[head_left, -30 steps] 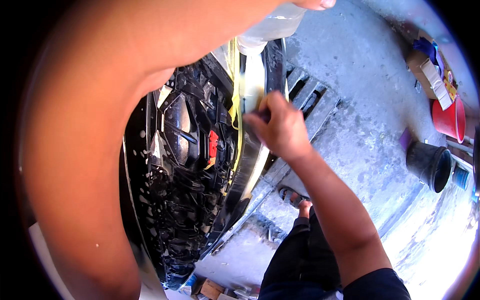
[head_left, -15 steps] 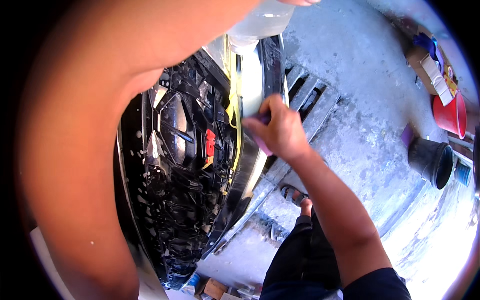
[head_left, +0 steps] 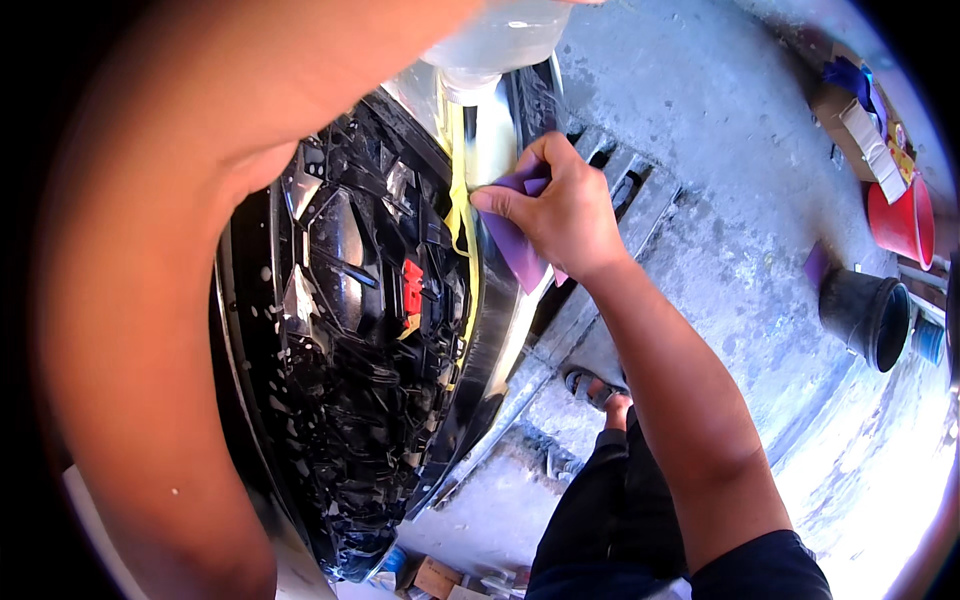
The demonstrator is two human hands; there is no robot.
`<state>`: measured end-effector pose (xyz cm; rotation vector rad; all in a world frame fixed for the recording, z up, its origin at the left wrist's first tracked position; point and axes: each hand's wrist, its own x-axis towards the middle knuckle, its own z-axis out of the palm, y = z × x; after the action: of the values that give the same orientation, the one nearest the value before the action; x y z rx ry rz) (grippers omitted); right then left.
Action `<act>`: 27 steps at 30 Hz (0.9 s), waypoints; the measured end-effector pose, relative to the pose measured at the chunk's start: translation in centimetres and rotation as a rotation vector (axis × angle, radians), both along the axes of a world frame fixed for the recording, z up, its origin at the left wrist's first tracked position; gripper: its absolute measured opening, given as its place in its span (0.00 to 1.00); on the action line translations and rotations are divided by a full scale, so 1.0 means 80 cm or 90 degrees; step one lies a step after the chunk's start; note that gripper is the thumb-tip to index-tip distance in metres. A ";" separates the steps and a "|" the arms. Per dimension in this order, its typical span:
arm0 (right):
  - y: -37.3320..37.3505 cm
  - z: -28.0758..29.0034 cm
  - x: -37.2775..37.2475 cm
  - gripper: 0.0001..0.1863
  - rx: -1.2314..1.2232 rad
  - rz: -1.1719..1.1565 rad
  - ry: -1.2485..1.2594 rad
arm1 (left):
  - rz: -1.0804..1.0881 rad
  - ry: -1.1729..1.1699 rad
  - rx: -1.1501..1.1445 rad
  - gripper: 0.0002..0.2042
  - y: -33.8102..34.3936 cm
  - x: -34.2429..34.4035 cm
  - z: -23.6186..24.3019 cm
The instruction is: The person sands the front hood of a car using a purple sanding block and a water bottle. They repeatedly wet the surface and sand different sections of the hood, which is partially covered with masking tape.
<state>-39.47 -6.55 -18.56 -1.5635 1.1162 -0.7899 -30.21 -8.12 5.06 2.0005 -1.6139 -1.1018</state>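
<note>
A clear plastic bottle (head_left: pixel 510 35) of liquid is tipped mouth-down over a car's front bumper (head_left: pixel 495 300). My left arm (head_left: pixel 140 330) arcs across the left side up to it; my left hand is mostly beyond the top edge, with only a bit of finger (head_left: pixel 585 2) showing, closed on the bottle. My right hand (head_left: pixel 572 205) pinches a folded sheet of purple sandpaper (head_left: pixel 515 245) between thumb and fingers, against the bumper beside a pale, wet-looking patch (head_left: pixel 492 135). Yellow masking tape (head_left: pixel 458 205) runs along the bumper's inner edge, partly loose.
Left of the tape lies the black engine bay (head_left: pixel 350 400), wet with droplets, with a red part (head_left: pixel 412 285). A slotted drain cover (head_left: pixel 640 220) lies beyond the bumper. At right stand a black bucket (head_left: pixel 865 320), a red bucket (head_left: pixel 900 220) and a cardboard box (head_left: pixel 850 130).
My right hand has moved slightly up along the bumper, and more of the sandpaper shows. The bottle has shifted slightly left and down in view.
</note>
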 end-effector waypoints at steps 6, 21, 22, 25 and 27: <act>0.001 -0.003 -0.015 0.27 0.084 -0.017 0.030 | 0.009 -0.005 0.001 0.16 0.002 0.003 -0.003; -0.025 0.017 0.000 0.26 -0.026 0.054 0.032 | 0.029 -0.008 -0.011 0.16 0.001 0.005 0.000; -0.021 0.005 -0.006 0.26 -0.022 0.058 0.026 | 0.028 -0.008 -0.012 0.16 0.001 0.005 0.000; -0.021 0.000 -0.011 0.26 -0.054 0.053 -0.006 | 0.036 -0.010 -0.015 0.16 0.001 0.005 0.002; -0.026 0.006 -0.004 0.26 -0.048 0.070 -0.007 | 0.035 -0.009 -0.017 0.16 0.000 0.003 0.001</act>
<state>-39.80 -8.62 -18.08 -1.6662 0.9947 -0.7728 -29.97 -8.10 5.15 2.0283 -1.5618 -1.0432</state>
